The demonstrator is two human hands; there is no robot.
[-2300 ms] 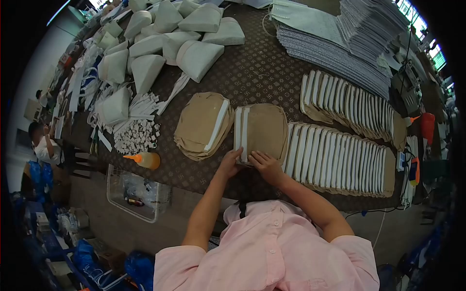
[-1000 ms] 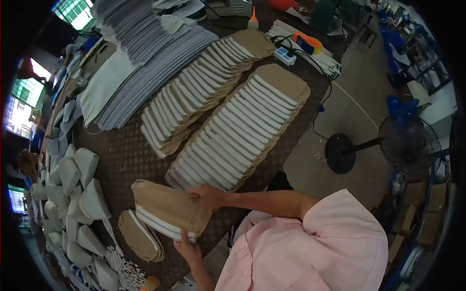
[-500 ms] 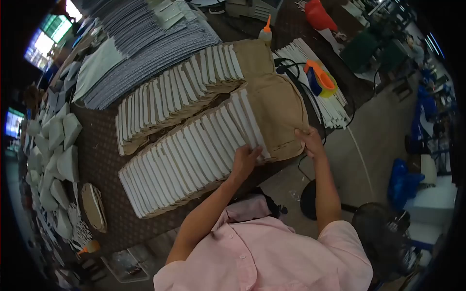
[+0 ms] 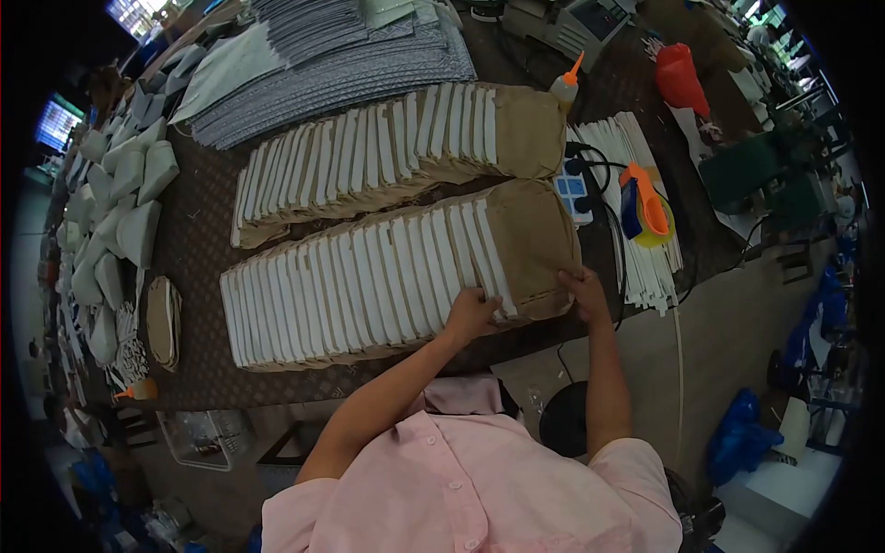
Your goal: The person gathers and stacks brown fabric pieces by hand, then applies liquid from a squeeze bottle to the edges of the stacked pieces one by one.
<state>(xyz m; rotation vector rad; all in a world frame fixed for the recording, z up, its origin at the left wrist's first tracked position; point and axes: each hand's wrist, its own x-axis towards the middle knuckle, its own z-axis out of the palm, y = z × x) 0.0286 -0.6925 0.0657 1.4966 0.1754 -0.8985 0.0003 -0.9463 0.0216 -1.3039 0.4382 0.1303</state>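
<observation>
Two long rows of overlapping brown fabric-like pieces with white strips lie on the table, a front row point(image 4: 369, 286) and a back row point(image 4: 369, 147). At the right end of the front row, a brown piece point(image 4: 530, 230) shows its broad rounded face. My right hand point(image 4: 584, 293) pinches this piece at its near right edge, thumb on top. My left hand point(image 4: 472, 315) is closed at the front edge of the same row, beside the last white strips; its fingertips are partly hidden. A small separate brown stack point(image 4: 164, 323) lies at the left.
Behind the rows are stacked grey patterned sheets point(image 4: 341, 92) and a glue bottle with an orange tip point(image 4: 567, 83). To the right are a power strip point(image 4: 573, 195), an orange tape dispenser point(image 4: 645, 207), white strips point(image 4: 636, 267) and cables. Grey padded pieces point(image 4: 115, 221) pile up at left.
The camera view has turned, so the table and rows appear more level and the items at right sit lower. Both hands stay at the same end of the front row.
</observation>
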